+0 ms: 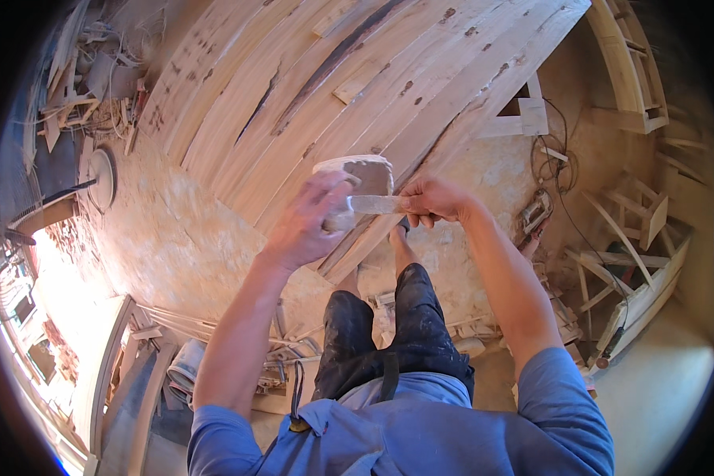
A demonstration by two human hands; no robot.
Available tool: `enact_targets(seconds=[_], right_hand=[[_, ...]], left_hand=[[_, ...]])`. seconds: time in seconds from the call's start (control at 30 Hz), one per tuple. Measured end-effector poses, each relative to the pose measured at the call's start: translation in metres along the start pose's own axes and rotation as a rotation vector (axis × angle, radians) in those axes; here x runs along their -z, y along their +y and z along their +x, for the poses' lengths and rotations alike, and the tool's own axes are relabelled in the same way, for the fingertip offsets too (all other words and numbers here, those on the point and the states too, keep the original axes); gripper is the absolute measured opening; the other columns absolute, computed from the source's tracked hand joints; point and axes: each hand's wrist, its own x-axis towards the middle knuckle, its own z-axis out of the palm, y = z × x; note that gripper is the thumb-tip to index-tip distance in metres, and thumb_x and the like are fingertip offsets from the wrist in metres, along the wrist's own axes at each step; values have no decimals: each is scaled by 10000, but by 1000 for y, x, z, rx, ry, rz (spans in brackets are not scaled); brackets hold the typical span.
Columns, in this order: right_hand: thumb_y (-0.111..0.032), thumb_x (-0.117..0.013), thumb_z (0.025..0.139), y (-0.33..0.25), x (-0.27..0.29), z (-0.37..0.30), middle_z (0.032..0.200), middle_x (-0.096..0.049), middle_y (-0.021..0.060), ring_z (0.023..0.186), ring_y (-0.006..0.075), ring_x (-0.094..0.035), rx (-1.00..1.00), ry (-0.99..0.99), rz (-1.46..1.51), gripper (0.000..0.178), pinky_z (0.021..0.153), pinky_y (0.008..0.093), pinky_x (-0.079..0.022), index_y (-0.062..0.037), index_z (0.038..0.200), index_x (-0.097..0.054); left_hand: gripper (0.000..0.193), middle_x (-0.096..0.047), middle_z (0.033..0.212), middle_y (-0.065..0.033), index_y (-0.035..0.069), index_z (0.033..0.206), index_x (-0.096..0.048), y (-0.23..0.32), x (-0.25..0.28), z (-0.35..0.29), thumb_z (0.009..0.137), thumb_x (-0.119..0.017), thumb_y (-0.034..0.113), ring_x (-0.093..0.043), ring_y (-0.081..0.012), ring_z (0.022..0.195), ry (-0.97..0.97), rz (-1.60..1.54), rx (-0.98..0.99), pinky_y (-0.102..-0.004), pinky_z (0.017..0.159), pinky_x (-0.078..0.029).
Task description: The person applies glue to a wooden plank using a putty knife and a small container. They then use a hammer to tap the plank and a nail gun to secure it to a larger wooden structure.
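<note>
Dusty workshop floor [155,238] spreads around a large plank panel [238,163] marked by dark knots [406,87]. Above its near edge, your left hand [305,220] has its fingers wrapped around a small white-rimmed tub [337,163] of brownish paste [370,174], maybe to keep it steady. Your right-hand [439,200] fingers pinch a flat scraper [377,205] by one end, probably leaving the rest free for the paste; whether it touches the tub, I cannot tell.

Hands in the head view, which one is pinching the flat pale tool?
Your right hand. It pinches one end of the flat pale tool, whereas your left hand grips the pale-rimmed container.
</note>
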Motion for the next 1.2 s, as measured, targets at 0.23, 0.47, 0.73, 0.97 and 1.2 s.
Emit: enact_targets(seconds=[0.23,0.47,0.73,0.97,1.2], right_hand=[[-256,-644,990,58,28,-53,804,-722,102,541,116,-599,144,57,433,230,466,253,-400,-26,995,-661],[-252,-601,1012,106,78,-75,885,-712,96,594,131,-611,284,501,614,236,512,274,-455,-21,1025,-646],[-198,-557,997,75,90,-74,822,-682,71,592,119,-621,191,703,212,250,503,261,-471,-9,1102,-682],[-167,-582,950,84,31,-34,861,-706,142,680,232,-694,187,1025,-17,302,586,360,-531,-35,1208,-667],[-118,-616,855,56,-93,9,1092,-641,185,958,424,-676,-139,1251,-651,569,822,520,-515,-144,1418,-532]], left_hand=[[816,-576,1399,-147,67,1406,-524,-5,-2,5,665,-859,3,-578,-302,1278,177,-84,245,-392,1053,-491],[811,-586,1371,-116,19,1441,-482,-13,-8,13,711,-832,-26,-579,-228,1241,351,-155,414,-359,1048,-481],[822,-581,1327,-109,6,1441,-473,-18,3,-15,699,-824,-43,-589,-206,1182,399,-223,606,-346,993,-504],[848,-597,1291,-100,12,1441,-465,-28,-2,-34,689,-857,-16,-601,-190,1145,418,-308,604,-337,968,-515],[825,-629,1270,-147,43,1418,-502,-40,-6,-52,689,-885,91,-643,-270,1124,443,-203,581,-369,951,-523]])
